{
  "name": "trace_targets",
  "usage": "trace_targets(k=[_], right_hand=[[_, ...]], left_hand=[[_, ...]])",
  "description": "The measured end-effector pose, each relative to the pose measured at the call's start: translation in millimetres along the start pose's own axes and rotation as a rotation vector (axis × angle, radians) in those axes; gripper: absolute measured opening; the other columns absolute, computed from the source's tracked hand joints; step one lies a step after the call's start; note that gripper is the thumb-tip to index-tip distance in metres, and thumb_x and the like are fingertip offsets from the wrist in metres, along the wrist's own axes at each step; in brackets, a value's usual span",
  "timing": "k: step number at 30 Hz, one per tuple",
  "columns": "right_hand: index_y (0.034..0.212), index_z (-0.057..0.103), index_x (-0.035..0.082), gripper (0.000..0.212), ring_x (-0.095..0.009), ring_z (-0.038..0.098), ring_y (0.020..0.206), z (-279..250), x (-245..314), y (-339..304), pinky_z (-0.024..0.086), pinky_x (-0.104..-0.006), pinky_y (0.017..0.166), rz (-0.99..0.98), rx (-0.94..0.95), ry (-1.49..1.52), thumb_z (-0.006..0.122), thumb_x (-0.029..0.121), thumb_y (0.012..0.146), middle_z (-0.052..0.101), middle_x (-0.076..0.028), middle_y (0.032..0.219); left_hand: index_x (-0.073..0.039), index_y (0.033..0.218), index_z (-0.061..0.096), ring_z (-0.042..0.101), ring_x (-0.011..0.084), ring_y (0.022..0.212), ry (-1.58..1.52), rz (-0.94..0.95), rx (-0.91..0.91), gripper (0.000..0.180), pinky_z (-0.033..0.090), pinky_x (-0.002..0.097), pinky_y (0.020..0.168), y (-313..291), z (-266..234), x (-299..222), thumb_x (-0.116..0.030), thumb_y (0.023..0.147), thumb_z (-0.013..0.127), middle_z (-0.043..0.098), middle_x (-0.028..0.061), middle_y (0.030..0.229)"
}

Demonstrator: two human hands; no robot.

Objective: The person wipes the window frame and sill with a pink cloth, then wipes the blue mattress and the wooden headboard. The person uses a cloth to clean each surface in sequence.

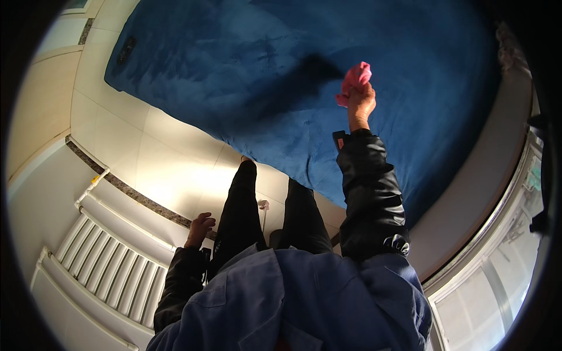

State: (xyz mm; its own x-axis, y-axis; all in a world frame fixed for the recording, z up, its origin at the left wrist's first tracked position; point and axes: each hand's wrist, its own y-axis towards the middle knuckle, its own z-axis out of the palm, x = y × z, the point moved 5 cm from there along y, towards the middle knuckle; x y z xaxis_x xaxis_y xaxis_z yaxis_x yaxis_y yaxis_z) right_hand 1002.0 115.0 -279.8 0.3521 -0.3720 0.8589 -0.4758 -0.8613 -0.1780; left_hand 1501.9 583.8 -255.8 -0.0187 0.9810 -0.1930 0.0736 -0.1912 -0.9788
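My right hand (362,104) is stretched forward over the bed, closed around a crumpled pink cloth (355,79). Beneath it spreads a dark blue bed cover (234,76), with a dark shadow across its middle. I cannot tell whether the cloth touches the cover. Down at my left side, away from the bed, hangs my left hand (200,227). Its fingers are loosely curled and apart, with nothing in them.
A white radiator (111,266) with pipes (93,187) lines the wall at the lower left. Pale floor tiles (170,146) run along the bed's near edge, where my legs stand. On the right are a ledge (468,199) and a window (492,292).
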Motion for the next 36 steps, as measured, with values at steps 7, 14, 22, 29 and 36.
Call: trace_targets(k=[7,14,22,29,36], right_hand=[[0.117,0.072,0.018,0.039,-0.038,0.065,0.107,253,49,-101,0.055,-0.0403,0.093,-0.231,0.632,-0.286,0.066,0.004,0.081,0.064,-0.014,0.118],[0.106,0.064,0.002,0.018,-0.029,0.069,0.083,61,-21,-27,0.060,-0.0470,0.073,0.264,-0.121,0.430,0.052,0.011,0.097,0.071,-0.014,0.100],[0.114,0.071,0.013,0.035,-0.033,0.069,0.099,214,22,-227,0.061,-0.0403,0.075,-0.204,0.596,-0.200,0.064,-0.001,0.083,0.064,-0.008,0.116],[0.108,0.075,0.006,0.040,-0.031,0.071,0.098,-43,-73,-162,0.060,-0.0428,0.083,0.326,-0.309,-0.264,0.061,-0.004,0.071,0.068,-0.014,0.109],[0.114,0.071,0.005,0.036,-0.022,0.072,0.083,41,-18,-152,0.060,-0.0337,0.076,0.145,-0.096,0.073,0.064,-0.005,0.080,0.073,-0.009,0.099]], left_hand=[[0.003,0.136,0.056,0.069,0.0191,0.096,-0.038,0.056,-0.011,0.047,0.055,0.0299,0.081,-5,-50,-11,-0.017,0.094,0.067,0.072,0.0128,0.108],[0.003,0.136,0.056,0.069,0.0188,0.094,-0.046,-0.043,0.000,0.047,0.056,0.0302,0.081,4,-99,41,-0.018,0.095,0.066,0.072,0.0129,0.107],[0.003,0.136,0.055,0.069,0.0188,0.095,0.018,0.003,0.084,0.049,0.055,0.0299,0.081,21,-120,5,-0.019,0.094,0.066,0.072,0.0117,0.106],[0.003,0.136,0.055,0.070,0.0193,0.095,0.126,0.013,-0.009,0.045,0.055,0.0300,0.079,25,-161,-9,-0.016,0.096,0.064,0.072,0.0113,0.105],[0.004,0.130,0.058,0.070,0.0150,0.088,0.112,-0.054,0.098,0.045,0.055,0.0273,0.072,50,-160,17,-0.017,0.091,0.068,0.073,0.0107,0.101]])
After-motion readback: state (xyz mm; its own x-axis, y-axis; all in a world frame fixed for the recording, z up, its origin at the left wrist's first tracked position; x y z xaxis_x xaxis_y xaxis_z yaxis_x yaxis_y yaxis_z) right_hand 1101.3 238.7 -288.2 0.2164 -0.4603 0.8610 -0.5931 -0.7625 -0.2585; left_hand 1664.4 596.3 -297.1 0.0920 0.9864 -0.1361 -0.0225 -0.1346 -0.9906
